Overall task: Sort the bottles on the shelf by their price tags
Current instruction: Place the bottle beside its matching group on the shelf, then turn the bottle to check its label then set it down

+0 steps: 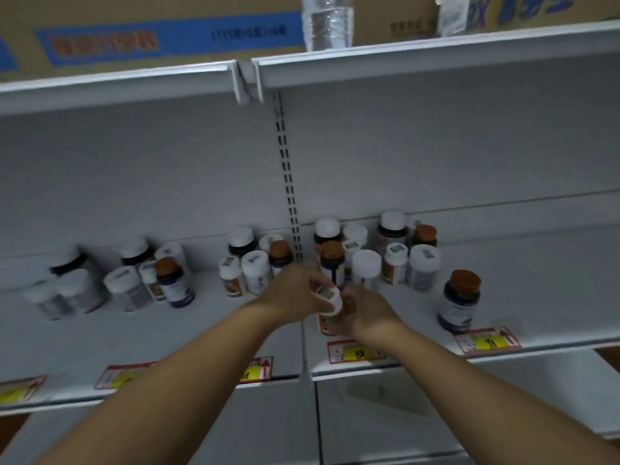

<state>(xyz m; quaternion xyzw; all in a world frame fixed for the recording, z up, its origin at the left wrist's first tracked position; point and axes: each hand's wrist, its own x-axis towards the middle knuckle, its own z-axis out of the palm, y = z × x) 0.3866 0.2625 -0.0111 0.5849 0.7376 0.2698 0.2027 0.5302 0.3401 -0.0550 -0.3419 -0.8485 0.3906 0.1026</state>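
2 hands meet over the front of the shelf [553, 317], and both grip the same small white-capped bottle [330, 305]. My left hand [295, 297] wraps its top from the left, fingers curled over the cap, where a small sticker faces up. My right hand [367, 313] closes on its orange-labelled body from the right. I hold the bottle tilted, just above the shelf edge, and directly below it a red and yellow price tag [355, 352] sits on the rail.

Just beyond my hands stands a dark bottle with an orange cap [332, 263], inside a crowd of white-capped and orange-capped bottles [396, 256] packed against the back panel. Well to the right of my right hand, a lone dark bottle with an orange cap [461, 300] stands near the front, above another price tag [488, 340]. Left of my left hand there is a small cluster [255, 260], and farther left a blurred group [131, 276] whose labels I cannot read. More tags [258, 369] line the rail under my left forearm. Cardboard boxes [151, 35] rest on the shelf overhead.
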